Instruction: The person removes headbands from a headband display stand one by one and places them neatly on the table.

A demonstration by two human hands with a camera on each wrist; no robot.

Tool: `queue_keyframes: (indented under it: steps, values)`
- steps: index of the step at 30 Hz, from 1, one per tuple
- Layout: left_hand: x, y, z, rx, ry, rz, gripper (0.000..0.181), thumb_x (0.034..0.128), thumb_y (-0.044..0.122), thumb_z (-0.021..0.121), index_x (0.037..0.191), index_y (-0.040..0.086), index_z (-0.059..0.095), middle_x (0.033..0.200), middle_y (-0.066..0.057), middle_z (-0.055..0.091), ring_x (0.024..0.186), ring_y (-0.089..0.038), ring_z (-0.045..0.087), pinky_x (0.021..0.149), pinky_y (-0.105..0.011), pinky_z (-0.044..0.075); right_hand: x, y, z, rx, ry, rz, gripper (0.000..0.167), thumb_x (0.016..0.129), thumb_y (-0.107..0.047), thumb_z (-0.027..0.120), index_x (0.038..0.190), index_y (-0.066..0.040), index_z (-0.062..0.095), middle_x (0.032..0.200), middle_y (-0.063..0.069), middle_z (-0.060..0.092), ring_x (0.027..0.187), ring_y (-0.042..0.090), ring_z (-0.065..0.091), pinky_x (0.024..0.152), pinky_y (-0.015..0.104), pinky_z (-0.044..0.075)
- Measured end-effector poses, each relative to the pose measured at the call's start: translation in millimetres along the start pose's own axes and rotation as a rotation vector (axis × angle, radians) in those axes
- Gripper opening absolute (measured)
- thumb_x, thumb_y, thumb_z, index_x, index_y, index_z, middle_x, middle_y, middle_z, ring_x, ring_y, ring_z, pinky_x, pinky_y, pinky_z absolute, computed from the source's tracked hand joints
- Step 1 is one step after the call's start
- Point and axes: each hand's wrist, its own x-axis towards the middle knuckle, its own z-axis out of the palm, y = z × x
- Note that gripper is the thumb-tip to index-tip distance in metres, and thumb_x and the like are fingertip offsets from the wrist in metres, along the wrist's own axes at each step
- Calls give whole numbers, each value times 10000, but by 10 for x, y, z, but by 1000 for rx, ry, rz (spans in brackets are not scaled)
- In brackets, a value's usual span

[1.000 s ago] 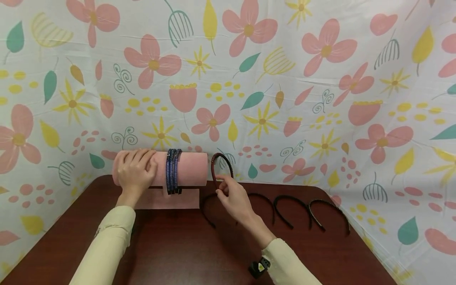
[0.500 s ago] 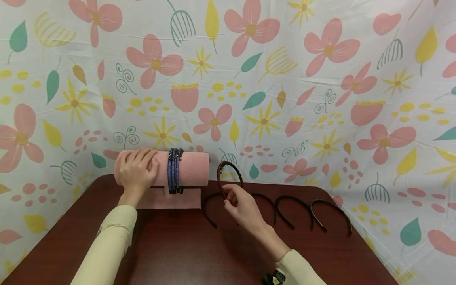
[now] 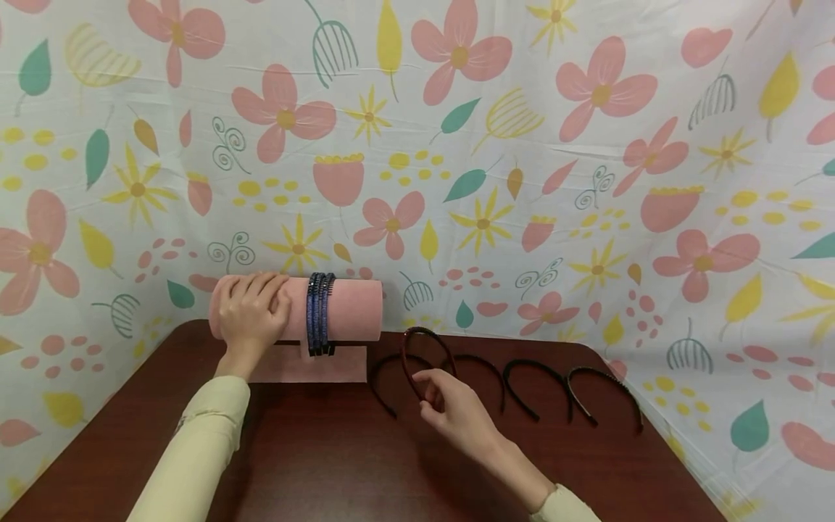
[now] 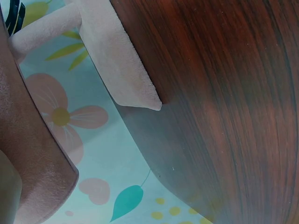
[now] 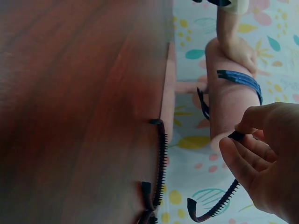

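My left hand (image 3: 251, 312) grips the left end of a pink padded roll (image 3: 359, 310), thumb toward the front. The roll sits on a stand with a flat pink base (image 3: 346, 366). Several glittery blue headbands (image 3: 313, 315) circle the roll, side by side. To its right, my right hand (image 3: 463, 417) pinches one end of a thin dark red headband (image 3: 404, 362), held raised and apart from the roll. The right wrist view shows teeth along this held headband (image 5: 225, 201). In the left wrist view the roll (image 4: 42, 182) appears, with little of the hand visible.
Several dark headbands lie in a row on the brown table (image 3: 313, 449): one at left (image 3: 372, 383), partly behind the held one, others further right, including a black one (image 3: 512, 391) and the rightmost (image 3: 613, 377). A flower-print cloth (image 3: 417, 130) hangs behind the table.
My right hand has moved down and to the right, taking the dark red headband lower and away from the roll's end. My left hand keeps its grip on the roll.
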Motion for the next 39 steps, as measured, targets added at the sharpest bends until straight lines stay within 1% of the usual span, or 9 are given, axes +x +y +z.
queue_keyframes:
  steps: [6, 11, 15, 24, 31, 35, 39]
  values:
    - [3, -4, -8, -3, -3, -1, 352, 906, 295, 506, 1018, 104, 780, 1034, -111, 754, 959, -340, 679, 964, -522, 454, -121, 21, 27, 21, -72, 6, 396, 840, -25, 696, 1201, -171, 626, 784, -134, 532, 669, -6, 507, 595, 177, 459]
    - [-5, 2, -7, -3, -7, -6, 356, 907, 301, 505, 1016, 102, 779, 1031, -114, 754, 958, -340, 678, 959, -522, 454, -220, 26, 38, 59, -179, 31, 381, 857, -26, 679, 1206, -169, 626, 791, -125, 548, 667, -22, 504, 595, 175, 464]
    - [-3, 9, -8, -3, -8, -8, 354, 906, 299, 508, 1012, 99, 781, 1030, -117, 754, 956, -342, 678, 959, -522, 453, -293, 24, 45, 65, -259, 52, 377, 865, -46, 672, 1214, -182, 627, 802, -138, 547, 646, -27, 494, 589, 167, 463]
    - [11, 6, -15, -2, -8, -1, 353, 908, 295, 508, 1017, 100, 781, 1035, -114, 754, 952, -340, 678, 966, -525, 451, -434, -91, 5, 75, -379, 74, 374, 845, -33, 683, 1176, -199, 629, 788, -152, 526, 592, -41, 445, 553, 159, 425]
    - [25, -10, -10, -3, 4, 4, 354, 910, 299, 508, 1013, 98, 781, 1029, -116, 754, 949, -342, 676, 956, -530, 454, -482, -206, 0, 83, -475, 104, 374, 833, -10, 685, 1163, -181, 637, 721, -150, 518, 536, -25, 438, 526, 173, 413]
    - [18, -13, -2, -1, -2, 3, 356, 913, 299, 504, 1020, 100, 779, 1036, -114, 752, 957, -341, 674, 966, -530, 448, -476, -240, 46, 122, -546, 147, 373, 840, -23, 691, 1172, -182, 637, 698, -141, 529, 546, -9, 463, 525, 180, 417]
    - [7, -6, -1, -4, 1, 7, 351, 911, 292, 506, 1017, 102, 781, 1032, -112, 754, 957, -339, 677, 959, -526, 449, -473, -262, 90, 157, -594, 164, 360, 835, -28, 691, 1160, -176, 641, 711, -133, 550, 580, -7, 497, 542, 185, 441]
